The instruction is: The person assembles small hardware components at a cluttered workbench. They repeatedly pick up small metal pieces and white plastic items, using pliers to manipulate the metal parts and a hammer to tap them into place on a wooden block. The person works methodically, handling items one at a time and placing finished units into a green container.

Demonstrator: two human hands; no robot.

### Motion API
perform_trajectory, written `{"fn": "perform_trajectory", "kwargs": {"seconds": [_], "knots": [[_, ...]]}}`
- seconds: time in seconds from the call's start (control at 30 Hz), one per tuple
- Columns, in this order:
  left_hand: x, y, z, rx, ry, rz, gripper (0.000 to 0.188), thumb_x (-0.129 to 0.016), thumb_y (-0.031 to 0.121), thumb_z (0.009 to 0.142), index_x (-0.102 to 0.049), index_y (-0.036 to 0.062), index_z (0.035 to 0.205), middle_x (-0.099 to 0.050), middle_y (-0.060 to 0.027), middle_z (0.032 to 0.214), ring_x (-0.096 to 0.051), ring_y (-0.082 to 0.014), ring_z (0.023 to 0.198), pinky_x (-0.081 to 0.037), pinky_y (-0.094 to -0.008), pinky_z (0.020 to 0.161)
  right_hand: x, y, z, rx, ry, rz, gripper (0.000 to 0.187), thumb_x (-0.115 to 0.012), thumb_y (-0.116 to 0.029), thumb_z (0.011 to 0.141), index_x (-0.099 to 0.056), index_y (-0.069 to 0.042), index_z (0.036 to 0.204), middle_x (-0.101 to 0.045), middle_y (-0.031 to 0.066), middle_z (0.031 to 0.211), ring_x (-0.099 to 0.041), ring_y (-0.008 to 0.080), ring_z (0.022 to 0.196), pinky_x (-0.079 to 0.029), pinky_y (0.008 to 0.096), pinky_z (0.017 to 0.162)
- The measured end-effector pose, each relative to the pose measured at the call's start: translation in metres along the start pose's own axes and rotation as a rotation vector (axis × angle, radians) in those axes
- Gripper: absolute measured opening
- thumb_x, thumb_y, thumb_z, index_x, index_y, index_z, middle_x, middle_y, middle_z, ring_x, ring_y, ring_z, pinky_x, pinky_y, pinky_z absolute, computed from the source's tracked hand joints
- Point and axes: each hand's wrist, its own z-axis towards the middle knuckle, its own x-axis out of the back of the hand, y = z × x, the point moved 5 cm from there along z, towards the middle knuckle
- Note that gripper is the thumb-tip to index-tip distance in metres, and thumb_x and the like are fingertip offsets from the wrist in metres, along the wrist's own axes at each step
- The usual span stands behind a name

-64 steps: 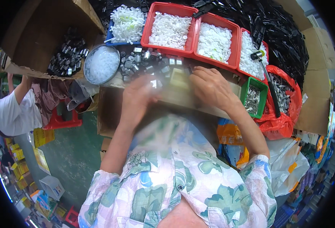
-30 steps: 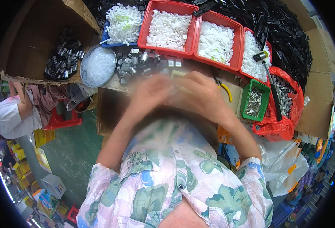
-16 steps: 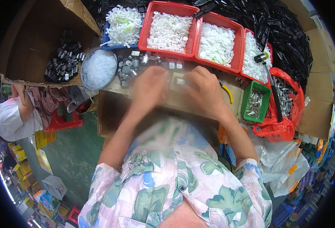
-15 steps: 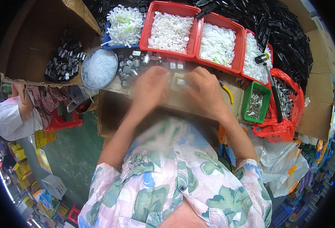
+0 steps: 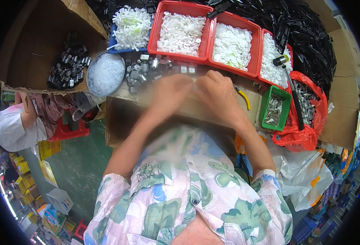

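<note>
Over the near edge of the work table, my left hand (image 5: 169,94) and my right hand (image 5: 220,97) meet with their fingertips close together. Fingers on both hands are curled in, and whatever they pinch is hidden behind them. Slight motion blur smears the left hand. Just beyond the left hand lies a loose group of small dark and silver cylindrical parts (image 5: 141,72). A few little pieces with pale square faces (image 5: 187,69) lie past the fingertips. Right of my right hand rests a tool with a yellow handle (image 5: 244,100).
Red trays (image 5: 209,57) of small white plastic parts line the back, beside a blue tray (image 5: 113,45). A round clear tub (image 5: 123,77) stands left. At right are a green bin (image 5: 287,107) of metal pins, a hammer (image 5: 295,96) and a red bag (image 5: 296,139).
My left hand has moved right to meet the right hand. The small pale block that showed between them is now hidden by the fingers.
</note>
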Motion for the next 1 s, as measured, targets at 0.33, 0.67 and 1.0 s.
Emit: {"fn": "perform_trajectory", "kwargs": {"seconds": [0.33, 0.67, 1.0], "knots": [[-0.002, -0.002, 0.004, 0.213, -0.105, -0.120, 0.017, -0.064, 0.011, 0.096, -0.069, -0.0018, 0.108, -0.058, 0.0015, 0.063, -0.052, -0.0040, 0.048, -0.042, -0.0205, 0.042, 0.003, -0.001, -0.009, 0.000, 0.065, 0.075, 0.029, -0.076, -0.015, 0.080, -0.065, -0.006, 0.105, -0.057, 0.0089, 0.094, -0.059, 0.0280, 0.092, -0.044, 0.0409, 0.072], [0.011, 0.003, -0.001, 0.114, -0.094, -0.101, 0.025, -0.068, 0.016, 0.096, -0.068, -0.0003, 0.115, -0.057, 0.0025, 0.063, -0.053, -0.0032, 0.052, -0.046, -0.0204, 0.046, 0.099, 0.043, -0.081, -0.331, 0.332, -0.119, 0.013, -0.070, -0.004, 0.086, -0.067, -0.001, 0.099, -0.064, 0.0142, 0.096, -0.067, 0.0297, 0.084, -0.052, 0.0388, 0.072], [0.043, 0.082, 0.038, -0.459, -0.033, 0.448, 0.017, -0.074, 0.005, 0.081, -0.072, -0.0003, 0.098, -0.067, -0.0133, 0.083, -0.065, -0.0262, 0.078, -0.050, -0.0343, 0.070, 0.107, 0.093, -0.148, -0.670, 0.207, -0.297, 0.018, -0.068, -0.007, 0.089, -0.064, 0.003, 0.103, -0.060, 0.0180, 0.097, -0.063, 0.0383, 0.091, -0.048, 0.0440, 0.079]]}}
